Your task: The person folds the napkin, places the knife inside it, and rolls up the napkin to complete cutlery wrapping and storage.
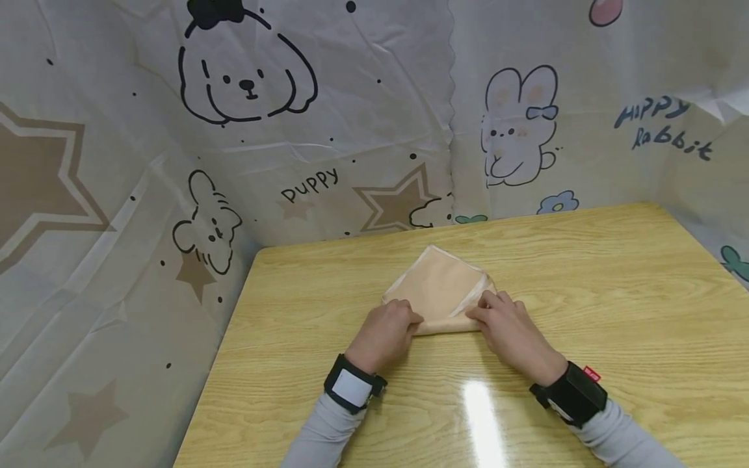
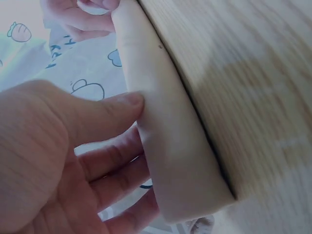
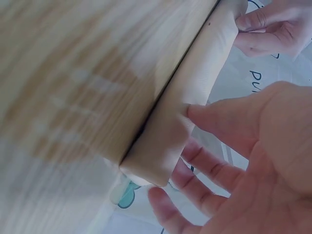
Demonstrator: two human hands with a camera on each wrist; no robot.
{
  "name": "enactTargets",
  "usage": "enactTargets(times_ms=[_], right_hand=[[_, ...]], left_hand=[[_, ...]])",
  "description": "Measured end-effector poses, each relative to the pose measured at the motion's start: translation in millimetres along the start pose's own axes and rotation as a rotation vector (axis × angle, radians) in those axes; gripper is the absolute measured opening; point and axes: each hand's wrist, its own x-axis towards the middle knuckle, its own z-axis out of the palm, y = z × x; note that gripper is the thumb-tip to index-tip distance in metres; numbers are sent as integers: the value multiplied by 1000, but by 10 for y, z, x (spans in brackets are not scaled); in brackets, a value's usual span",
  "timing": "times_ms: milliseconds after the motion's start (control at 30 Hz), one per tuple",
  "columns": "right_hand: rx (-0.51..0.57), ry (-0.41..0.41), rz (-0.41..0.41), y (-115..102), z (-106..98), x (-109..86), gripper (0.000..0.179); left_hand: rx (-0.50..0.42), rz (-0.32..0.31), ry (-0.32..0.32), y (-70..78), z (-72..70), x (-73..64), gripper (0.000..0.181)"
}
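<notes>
folded cloth: a peach piece with white edging [image 1: 439,279] lies on the desk [image 1: 620,299], between your hands and the backdrop, one corner pointing away from you.
near edge: a rolled band [image 1: 447,326] runs straight along the side closest to you; in the left wrist view it shows a small dark spot [image 2: 160,47].
left hand: yours [image 1: 384,335] pinches the band near its left end, thumb on the side facing you, fingers behind.
right hand: yours [image 1: 517,338] pinches the band near its right end, thumb likewise in front; the two hands stand apart.
wrists: you wear a black strap with a white panel [image 1: 352,388] on the left and a black strap with a red tag [image 1: 591,374] on the right.
backdrop: a pale sheet [image 1: 374,123] carries puppy, rabbit and star drawings.
</notes>
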Motion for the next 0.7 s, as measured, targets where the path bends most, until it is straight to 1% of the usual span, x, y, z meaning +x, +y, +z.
enactTargets(times_ms=[67, 200, 267, 333, 400, 467, 567, 600, 700], right_hand=[[0, 9, 14, 1, -2, 1, 23], [45, 42, -6, 11, -2, 2, 27], [67, 49, -14, 18, -6, -2, 28], [74, 46, -12, 21, -11, -7, 26], [76, 35, -2, 25, -9, -8, 21], [86, 25, 6, 26, -6, -11, 18], [97, 19, 14, 29, 3, -16, 16], [99, 16, 16, 28, 3, -16, 17], [100, 0, 17, 30, 7, -17, 18]], left_hand=[[-10, -19, 20, -4, 4, 7, 14], [-7, -56, 47, -17, 12, 24, 5], [-4, -72, 61, -17, 24, 35, 3], [-2, -86, 81, -14, 36, 47, 9], [-17, -110, 88, -6, 42, 51, 12], [-41, -134, 73, 3, 43, 51, 13], [-74, -160, 6, 18, 37, 35, 5], [-79, -163, -11, 19, 40, 31, 5], [-48, -155, -27, 23, 52, 22, 11]])
